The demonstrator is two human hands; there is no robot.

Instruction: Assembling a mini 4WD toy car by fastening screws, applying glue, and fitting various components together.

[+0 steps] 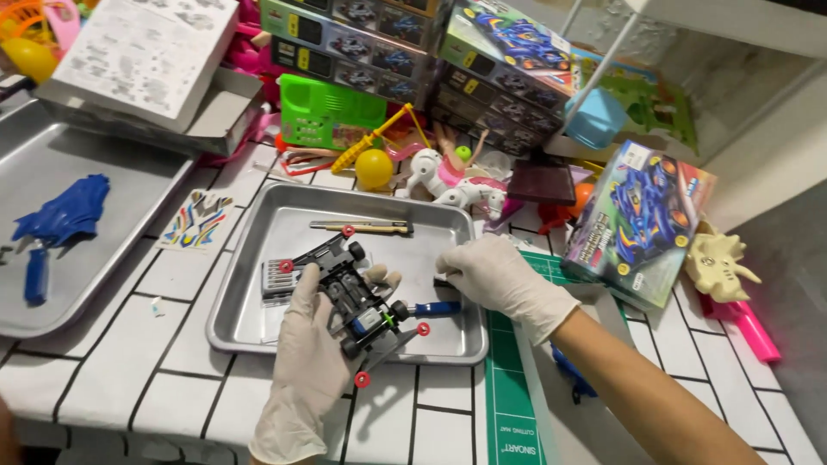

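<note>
My left hand (303, 357), in a white glove, holds a black toy race-car chassis (355, 306) with small red rollers, tilted over the metal tray (258, 331). My gloved right hand (491, 275) grips the end of a blue-handled screwdriver (435, 308) whose tip meets the chassis. In the tray lie a brass-coloured craft knife (362, 226) and a grey ribbed part (276, 284).
A second metal tray (52, 172) at left holds a blue car body shell (62, 212). A sticker sheet (196, 220) lies between the trays. Boxed kits (642, 220), a green cutting mat (510, 405), a white toy dog (457, 185) and a yellow ball (374, 168) crowd the white tiled table.
</note>
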